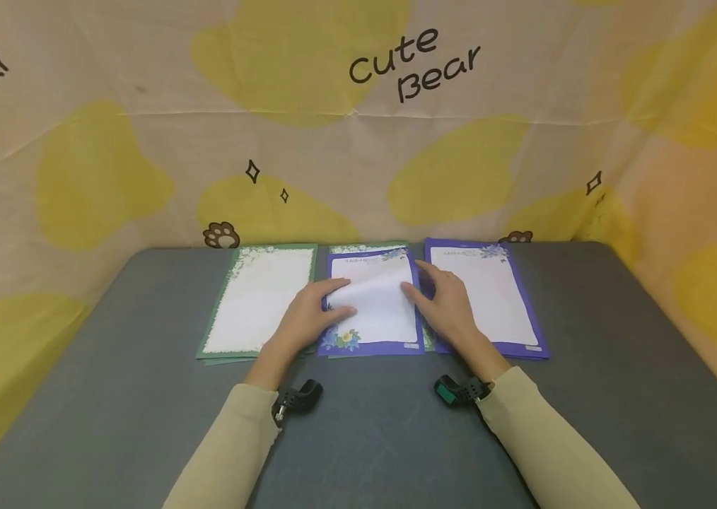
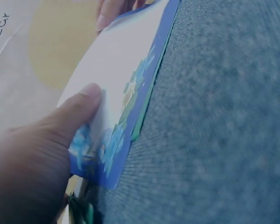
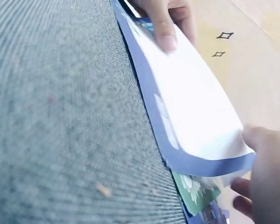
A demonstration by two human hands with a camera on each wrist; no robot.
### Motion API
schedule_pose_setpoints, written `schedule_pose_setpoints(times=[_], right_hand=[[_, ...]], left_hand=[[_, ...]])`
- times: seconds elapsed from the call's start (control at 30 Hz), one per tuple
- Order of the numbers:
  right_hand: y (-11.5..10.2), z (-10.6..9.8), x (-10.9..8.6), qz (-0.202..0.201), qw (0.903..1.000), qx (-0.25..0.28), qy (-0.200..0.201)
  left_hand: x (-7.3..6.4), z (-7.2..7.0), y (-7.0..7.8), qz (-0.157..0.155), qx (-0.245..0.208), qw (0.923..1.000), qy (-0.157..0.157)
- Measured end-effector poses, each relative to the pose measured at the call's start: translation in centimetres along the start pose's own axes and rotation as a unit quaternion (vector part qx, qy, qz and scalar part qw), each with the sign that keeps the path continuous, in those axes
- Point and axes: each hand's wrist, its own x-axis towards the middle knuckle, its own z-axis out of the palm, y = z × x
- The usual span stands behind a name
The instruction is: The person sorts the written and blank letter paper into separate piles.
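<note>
In the head view a purple-bordered sheet of decorated paper [image 1: 384, 311] with blue flowers lies over green-bordered paper [image 1: 368, 248] in the middle of the table. My left hand [image 1: 307, 314] grips its left side, the thumb resting on the white face. On the right side my right hand [image 1: 450, 300] pinches the edge; the right wrist view has the thumb [image 3: 259, 140] above and curled fingers [image 3: 241, 198] below. Between the hands the sheet [image 3: 196, 93] bows upward. In the left wrist view the left fingers are hidden behind the thumb [image 2: 86, 100].
A green-bordered stack of paper [image 1: 263, 304] lies to the left, and a purple-bordered stack [image 1: 486, 297] to the right, partly under the right hand. The grey table [image 1: 365, 431] ends against a patterned cloth [image 1: 307, 141] hanging behind.
</note>
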Motion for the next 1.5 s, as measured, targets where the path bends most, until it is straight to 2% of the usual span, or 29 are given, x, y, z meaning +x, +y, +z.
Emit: schedule_pose_setpoints(times=[0.13,0.3,0.4,0.5,0.6,0.7,0.77,0.8,0.83,0.9,0.97,1.0,1.1,1.23,1.3,1.37,1.5], right_hand=[[-0.1,-0.3,-0.1,0.022,0.9944,0.098,0.033],[-0.7,-0.2,-0.4,0.054,0.9775,0.203,0.016],[-1.2,-0.4,-0.3,0.076,0.9645,0.253,0.005],[-1.6,-1.3,0.0,0.099,0.9513,0.292,0.012],[-2.1,-2.2,-0.1,0.126,0.9453,0.301,0.008],[-2.3,-3.2,-0.3,0.141,0.9449,0.296,0.002],[-2.4,-4.1,-0.4,0.144,0.9466,0.288,0.001],[-2.5,-4.5,-0.4,0.143,0.9478,0.285,0.003],[-2.5,-5.0,-0.3,0.141,0.9488,0.282,0.006],[-2.4,-5.9,-0.1,0.132,0.9517,0.277,0.012],[-2.2,-6.8,0.1,0.131,0.9532,0.272,0.010],[-2.1,-7.3,0.0,0.133,0.9535,0.270,0.008],[-1.4,-8.4,0.2,0.146,0.9549,0.259,-0.005],[-0.1,-9.7,0.0,0.171,0.9557,0.238,-0.024],[0.4,-10.2,0.0,0.174,0.9570,0.231,-0.026],[1.0,-10.8,0.1,0.174,0.9603,0.217,-0.024],[2.0,-12.0,0.5,0.184,0.9642,0.190,-0.011]], left_hand=[[0.2,0.0,0.8,0.030,0.020,0.9992,0.016],[-0.6,0.3,1.3,0.025,0.015,0.9996,0.007],[-0.7,0.3,1.5,0.007,-0.027,0.9995,0.015],[-0.3,0.2,1.7,-0.024,-0.106,0.9934,0.035],[-0.3,0.3,1.9,-0.071,-0.196,0.9765,0.055],[-0.3,0.2,2.6,-0.121,-0.280,0.9497,0.070],[-0.2,0.1,3.3,-0.150,-0.335,0.9283,0.061],[0.0,0.0,3.7,-0.166,-0.366,0.9141,0.053],[0.2,-0.1,4.1,-0.183,-0.392,0.9007,0.040],[0.7,-0.1,4.9,-0.205,-0.429,0.8796,0.010],[1.2,0.1,5.8,-0.224,-0.446,0.8667,-0.009],[1.5,0.3,6.2,-0.227,-0.447,0.8652,-0.011],[2.2,1.0,7.3,-0.214,-0.433,0.8757,0.015],[2.7,1.9,8.5,-0.172,-0.391,0.9017,0.064],[3.0,2.4,9.2,-0.151,-0.374,0.9112,0.084],[3.4,2.8,9.8,-0.130,-0.354,0.9212,0.097],[4.4,3.4,11.2,-0.096,-0.320,0.9360,0.109]])
